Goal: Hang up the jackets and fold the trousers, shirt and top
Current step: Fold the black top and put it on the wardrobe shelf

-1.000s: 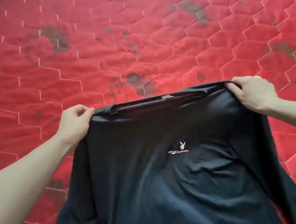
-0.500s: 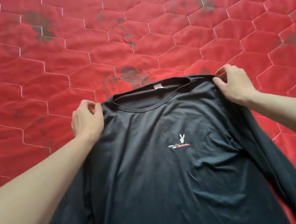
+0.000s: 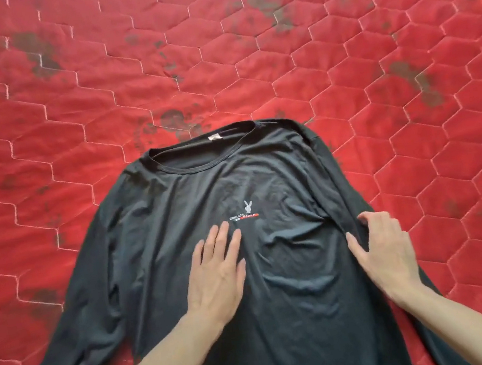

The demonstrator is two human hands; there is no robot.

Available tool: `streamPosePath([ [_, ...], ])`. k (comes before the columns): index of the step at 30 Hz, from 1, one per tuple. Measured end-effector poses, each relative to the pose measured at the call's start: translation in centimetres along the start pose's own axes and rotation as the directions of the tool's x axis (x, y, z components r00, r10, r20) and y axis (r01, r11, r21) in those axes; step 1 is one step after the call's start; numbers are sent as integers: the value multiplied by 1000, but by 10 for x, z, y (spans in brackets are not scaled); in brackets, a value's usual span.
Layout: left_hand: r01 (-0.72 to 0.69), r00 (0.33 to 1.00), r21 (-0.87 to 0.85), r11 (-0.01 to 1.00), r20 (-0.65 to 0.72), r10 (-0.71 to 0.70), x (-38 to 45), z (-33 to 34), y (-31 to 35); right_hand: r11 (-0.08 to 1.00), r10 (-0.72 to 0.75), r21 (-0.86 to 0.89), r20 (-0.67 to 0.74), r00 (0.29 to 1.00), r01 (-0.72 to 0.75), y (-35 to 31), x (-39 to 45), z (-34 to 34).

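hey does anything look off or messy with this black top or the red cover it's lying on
The red quilted cover has dark, grimy-looking blotches scattered over it, one just above the black top's collar. The top lies face up but rumpled, with creases bunched between the left hand, pressing flat, and the right hand at the side seam. No tears visible.

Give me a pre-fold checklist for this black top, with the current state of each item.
1. Top lies front up on the red quilted mattress: ok.
2. Neckline lies open and flat: ok.
3. Chest smooth: not ok, creases run beside the left hand.
4. Right side seam laid out: not ok, the right hand bunches fabric there.
5. Sleeve on the picture's left straight: not ok, rumpled.
6. Hem flat: cannot tell, it is out of frame.
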State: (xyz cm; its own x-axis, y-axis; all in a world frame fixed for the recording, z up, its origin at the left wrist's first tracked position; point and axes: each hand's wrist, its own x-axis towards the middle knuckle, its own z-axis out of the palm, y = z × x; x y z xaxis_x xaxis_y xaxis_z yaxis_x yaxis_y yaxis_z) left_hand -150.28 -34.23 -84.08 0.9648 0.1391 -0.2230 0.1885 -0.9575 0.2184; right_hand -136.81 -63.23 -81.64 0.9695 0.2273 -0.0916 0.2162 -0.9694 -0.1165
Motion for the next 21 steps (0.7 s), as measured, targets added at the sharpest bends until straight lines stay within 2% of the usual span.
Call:
streamPosePath([
  [3, 33, 998, -2, 999, 60, -33, -6, 11, 42, 996, -3, 86, 46, 999, -1, 13, 1, 1],
  [5, 42, 997, 15, 999, 66, -42, -2, 18, 61, 983, 49, 175, 65, 997, -59, 20, 4, 2],
  [8, 88, 995, 51, 995, 41, -90, 13, 25, 85, 965, 34, 254, 129, 991, -67, 40, 15, -1],
  [12, 189, 982, 38, 981, 0, -190, 35, 26, 120, 841, 32, 515, 259, 965, -166, 70, 34, -13],
  [13, 192, 981, 32, 981, -9, -192, 41, 25, 131, 828, 8, 536, 286, 958, -167, 78, 38, -17],
  [15, 178, 984, 27, 984, -35, -178, 52, 25, 151, 883, -82, 463, 305, 949, -73, 95, 41, -24],
  [18, 162, 987, 4, 987, -26, -162, 68, 23, 180, 964, -172, 255, 395, 903, 72, 116, 34, -24],
  [20, 115, 993, 14, 993, -14, -115, 76, 21, 198, 975, -175, 202, 438, 882, 93, 125, 25, -21],
  [21, 78, 997, 26, 997, -1, -78, 78, 22, 206, 971, -174, 228, 442, 880, 77, 129, 21, -19],
])
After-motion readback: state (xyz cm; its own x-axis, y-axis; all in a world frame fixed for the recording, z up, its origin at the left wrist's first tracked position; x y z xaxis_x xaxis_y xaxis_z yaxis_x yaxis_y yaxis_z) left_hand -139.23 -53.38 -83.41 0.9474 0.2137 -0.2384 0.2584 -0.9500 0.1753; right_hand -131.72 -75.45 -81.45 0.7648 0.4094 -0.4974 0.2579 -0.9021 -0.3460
